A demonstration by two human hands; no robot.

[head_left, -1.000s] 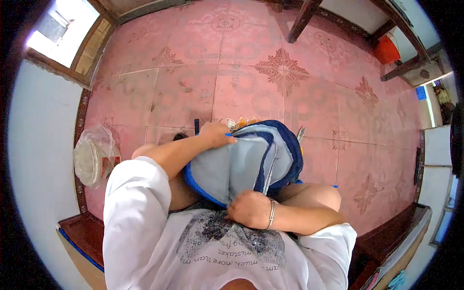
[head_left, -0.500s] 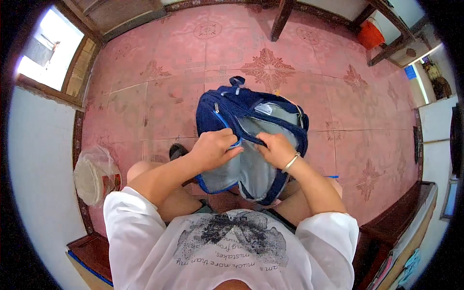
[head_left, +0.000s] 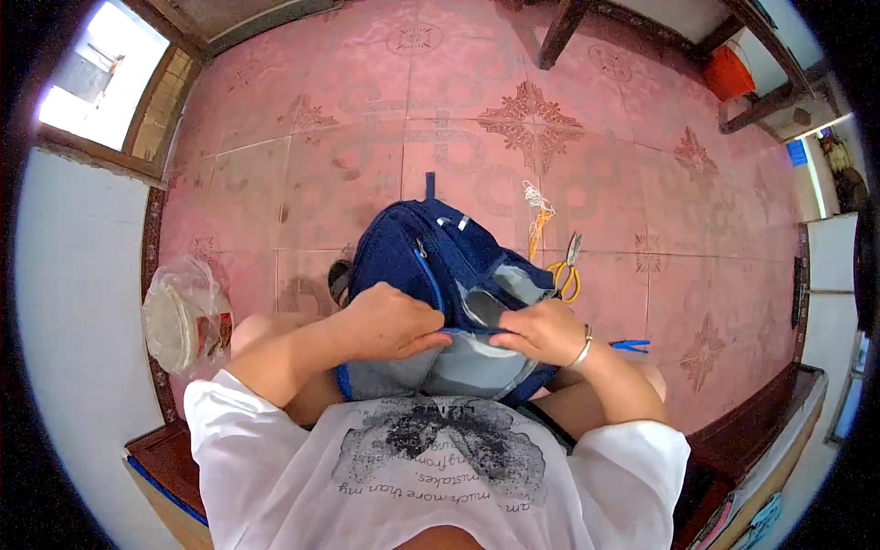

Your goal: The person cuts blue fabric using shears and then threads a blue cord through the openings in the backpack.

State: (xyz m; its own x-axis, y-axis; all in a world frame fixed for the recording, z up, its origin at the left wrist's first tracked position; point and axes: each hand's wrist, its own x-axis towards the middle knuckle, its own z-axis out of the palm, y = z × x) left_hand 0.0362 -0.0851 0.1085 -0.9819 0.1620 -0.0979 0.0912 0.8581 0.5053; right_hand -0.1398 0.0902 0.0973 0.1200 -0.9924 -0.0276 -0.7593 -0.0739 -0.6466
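Both hands are on the blue backpack (head_left: 431, 275), which rests on the person's lap above the pink tiled floor (head_left: 367, 119). The left hand (head_left: 390, 321) pinches the bag's open edge; the right hand (head_left: 541, 332) grips the grey lining opposite. Yellow-handled pliers (head_left: 568, 270) lie just beside the bag.

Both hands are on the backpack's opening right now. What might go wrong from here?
The left hand and right hand pinch the blue backpack at its grey-lined opening, so the lining could snag or the bag could slide off the lap. The yellow-handled pliers and the string lie on the floor beside the bag, easy to catch or kick.
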